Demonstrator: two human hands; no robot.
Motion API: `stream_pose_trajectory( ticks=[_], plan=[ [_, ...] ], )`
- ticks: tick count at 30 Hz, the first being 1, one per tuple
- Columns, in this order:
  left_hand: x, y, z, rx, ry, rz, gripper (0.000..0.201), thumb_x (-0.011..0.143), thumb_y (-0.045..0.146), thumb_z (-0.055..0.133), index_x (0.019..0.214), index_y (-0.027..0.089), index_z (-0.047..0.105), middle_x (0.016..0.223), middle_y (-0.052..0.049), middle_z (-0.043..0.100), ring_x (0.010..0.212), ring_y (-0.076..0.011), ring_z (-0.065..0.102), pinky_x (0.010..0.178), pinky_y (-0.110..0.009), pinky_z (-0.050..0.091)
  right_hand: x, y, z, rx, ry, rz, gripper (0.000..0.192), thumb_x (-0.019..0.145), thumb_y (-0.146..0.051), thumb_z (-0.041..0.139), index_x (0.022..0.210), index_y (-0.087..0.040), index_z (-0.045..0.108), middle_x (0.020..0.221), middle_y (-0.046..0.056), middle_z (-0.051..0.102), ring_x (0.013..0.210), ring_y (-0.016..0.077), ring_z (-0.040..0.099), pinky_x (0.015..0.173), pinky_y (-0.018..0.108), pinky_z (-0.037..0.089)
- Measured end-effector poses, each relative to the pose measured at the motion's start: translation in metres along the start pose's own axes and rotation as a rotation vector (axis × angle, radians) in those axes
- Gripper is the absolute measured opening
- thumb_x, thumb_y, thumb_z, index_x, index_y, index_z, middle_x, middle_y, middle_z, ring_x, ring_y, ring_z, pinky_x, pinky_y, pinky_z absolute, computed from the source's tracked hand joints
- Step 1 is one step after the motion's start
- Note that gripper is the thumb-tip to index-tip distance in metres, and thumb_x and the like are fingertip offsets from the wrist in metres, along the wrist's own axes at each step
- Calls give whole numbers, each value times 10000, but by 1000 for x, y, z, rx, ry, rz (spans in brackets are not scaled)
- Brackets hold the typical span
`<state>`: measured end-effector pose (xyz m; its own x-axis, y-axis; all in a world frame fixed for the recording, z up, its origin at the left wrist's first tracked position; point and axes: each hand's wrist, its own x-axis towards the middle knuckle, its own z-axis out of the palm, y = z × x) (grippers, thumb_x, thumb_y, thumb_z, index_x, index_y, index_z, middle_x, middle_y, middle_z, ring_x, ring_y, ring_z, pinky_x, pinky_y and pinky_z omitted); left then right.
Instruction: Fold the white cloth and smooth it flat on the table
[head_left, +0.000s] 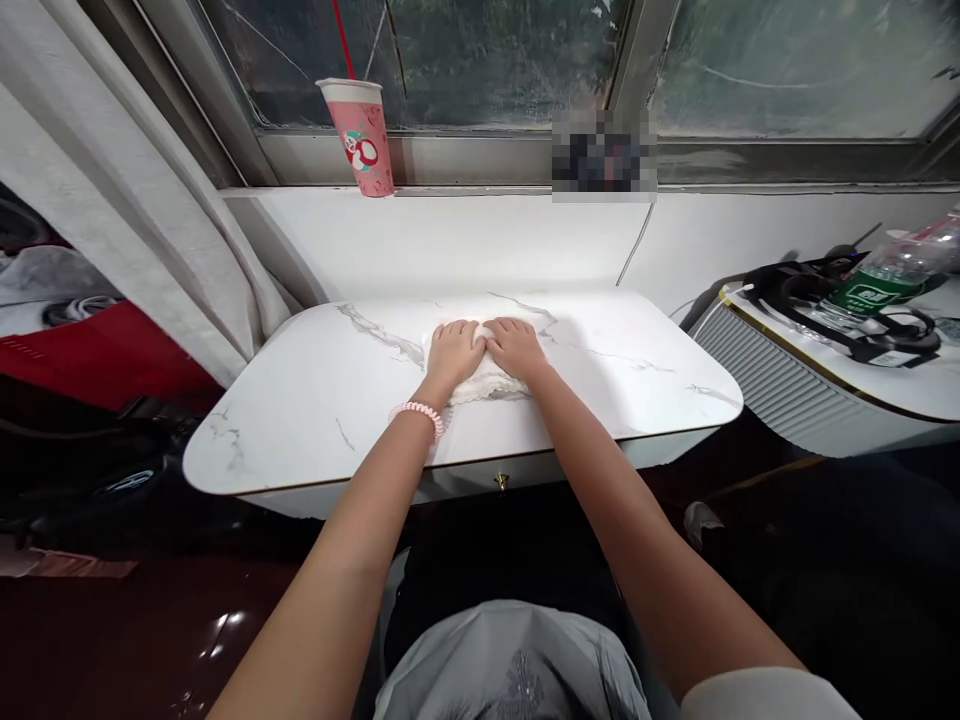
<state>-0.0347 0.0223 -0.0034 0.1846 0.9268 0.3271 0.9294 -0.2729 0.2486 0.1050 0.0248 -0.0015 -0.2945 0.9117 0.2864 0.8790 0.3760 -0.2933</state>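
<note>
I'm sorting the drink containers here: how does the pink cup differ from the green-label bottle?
The pink cup stands upright on the window sill; the green-label bottle lies tilted on the side unit among black cables. The cup is opaque pink, the bottle clear plastic. Neither is near the hands.

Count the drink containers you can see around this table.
2. A pink cup with a red straw stands on the window ledge at upper left. A plastic bottle with a green label lies on the side unit at right. Others may be hidden outside the view.
</note>
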Motion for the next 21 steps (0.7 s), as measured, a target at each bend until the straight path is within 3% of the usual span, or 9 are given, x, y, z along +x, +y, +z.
stream_pose_trajectory(
  ticks=[10, 15, 21],
  plan=[
    [-33, 29, -7, 20, -10, -26, 416, 978, 262, 339, 1314, 148, 555, 1389, -141, 580, 1320, -275, 480, 1156, -451, 282, -31, 6, -10, -42, -43, -90, 417, 979, -229, 337, 1351, -188, 520, 1421, 120, 541, 1338, 274, 418, 1117, 476, 297],
    [-24, 27, -4, 22, -14, -35, 410, 972, 263, 349, 1308, 157, 558, 1356, -134, 593, 1297, -271, 492, 1155, -444, 283, -24, 9, -10, -36, -56, -75, 429, 972, -226, 324, 1351, -191, 521, 1423, 114, 535, 1335, 275, 415, 1115, 479, 291],
    [6, 24, 9, 12, -5, -31, 393, 963, 252, 378, 1299, 166, 563, 1341, -140, 598, 1289, -276, 498, 1147, -445, 290, -1, 24, -10, -22, -71, -24, 451, 967, -252, 331, 1376, -204, 514, 1442, 92, 522, 1357, 286, 393, 1121, 482, 289]
  ],
)
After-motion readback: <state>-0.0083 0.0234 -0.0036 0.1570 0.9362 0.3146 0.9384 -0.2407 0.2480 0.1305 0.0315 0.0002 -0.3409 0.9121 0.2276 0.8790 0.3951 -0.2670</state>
